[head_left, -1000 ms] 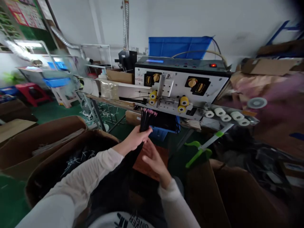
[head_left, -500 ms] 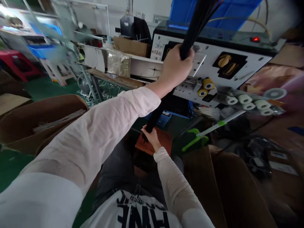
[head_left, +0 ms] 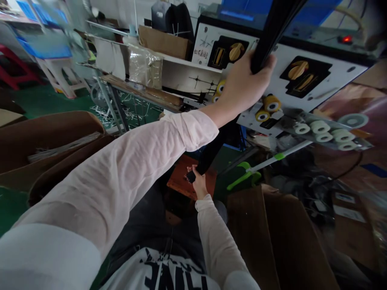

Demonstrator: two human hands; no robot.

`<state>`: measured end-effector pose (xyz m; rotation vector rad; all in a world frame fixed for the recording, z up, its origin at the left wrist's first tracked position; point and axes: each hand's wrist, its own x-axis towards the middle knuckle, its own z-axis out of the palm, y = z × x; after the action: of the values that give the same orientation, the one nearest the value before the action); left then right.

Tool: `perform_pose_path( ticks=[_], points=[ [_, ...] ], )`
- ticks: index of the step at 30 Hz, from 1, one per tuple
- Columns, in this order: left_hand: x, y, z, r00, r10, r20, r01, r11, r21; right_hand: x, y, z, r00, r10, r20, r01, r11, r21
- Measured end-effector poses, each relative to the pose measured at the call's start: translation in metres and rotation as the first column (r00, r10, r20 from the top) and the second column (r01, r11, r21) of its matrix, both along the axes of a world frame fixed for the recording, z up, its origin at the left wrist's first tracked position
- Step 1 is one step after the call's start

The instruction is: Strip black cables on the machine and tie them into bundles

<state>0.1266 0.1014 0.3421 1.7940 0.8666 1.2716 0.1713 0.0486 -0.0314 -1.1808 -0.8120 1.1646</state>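
Note:
A long bundle of black wires (head_left: 270, 34) runs slantwise from the top right of the head view down to a brown-red wooden stool (head_left: 177, 181) between my knees. My left hand (head_left: 246, 84) is wrapped round its upper part, in front of the machine. Lower down, my right hand (head_left: 200, 185) grips the bundle near its bottom end. That cut end shows just over the stool top; whether it touches the wood I cannot tell. My left forearm hides part of the bundle's middle.
A white-panelled machine (head_left: 326, 94) with yellow rollers and dials stands ahead. White rollers (head_left: 320, 128) stick out at its right. Open cardboard boxes flank me, left (head_left: 57, 125) and right (head_left: 248, 217). A green-and-white stand (head_left: 249, 171) is near the right box.
Both hands stay closed on the bundle. Its lower end has swung up off the stool top and now shows its cut face. My left hand has shifted right across the machine front.

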Motion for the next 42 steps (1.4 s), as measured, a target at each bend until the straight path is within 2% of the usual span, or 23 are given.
perform_pose_path(
  ticks=[3,4,8,13,20,23,28,35,39,42],
  points=[
    [-0.003,0.000,-0.012,0.978,0.056,0.202,-0.053,0.998,-0.023,0.010,0.000,-0.010,0.999,-0.037,0.027,0.037,0.999,-0.022],
    [-0.004,0.001,-0.016,0.968,0.042,0.247,-0.037,0.999,-0.023,0.014,0.000,-0.012,0.997,-0.038,0.062,0.040,0.999,-0.035],
    [-0.012,0.004,-0.028,0.919,-0.134,0.371,0.115,0.991,0.073,0.028,0.003,-0.018,0.988,-0.050,0.143,0.060,0.996,-0.066],
    [-0.025,0.005,-0.037,0.896,-0.250,0.367,0.177,0.959,0.221,0.037,0.011,-0.027,0.976,-0.077,0.206,0.094,0.993,-0.074],
    [-0.034,0.014,-0.071,0.885,-0.233,0.403,0.181,0.970,0.165,0.039,0.013,-0.050,0.970,-0.102,0.223,0.120,0.991,-0.066],
    [-0.040,0.014,-0.070,0.897,-0.169,0.409,0.138,0.985,0.104,0.041,0.016,-0.052,0.966,-0.117,0.230,0.128,0.991,-0.036],
    [-0.055,0.002,-0.061,0.831,-0.169,0.530,0.125,0.985,0.119,0.048,0.025,-0.059,0.947,-0.157,0.280,0.166,0.986,-0.006],
    [-0.070,-0.006,-0.081,0.835,-0.094,0.542,0.088,0.995,0.038,0.056,0.030,-0.077,0.908,-0.174,0.380,0.180,0.983,0.020],
    [-0.078,-0.010,-0.081,0.820,-0.035,0.571,0.046,0.999,-0.005,0.063,0.031,-0.076,0.895,-0.174,0.411,0.178,0.984,0.029],
    [-0.083,-0.015,-0.082,0.785,-0.069,0.616,0.079,0.997,0.011,0.064,0.030,-0.074,0.891,-0.164,0.424,0.164,0.986,0.037]
  ],
)
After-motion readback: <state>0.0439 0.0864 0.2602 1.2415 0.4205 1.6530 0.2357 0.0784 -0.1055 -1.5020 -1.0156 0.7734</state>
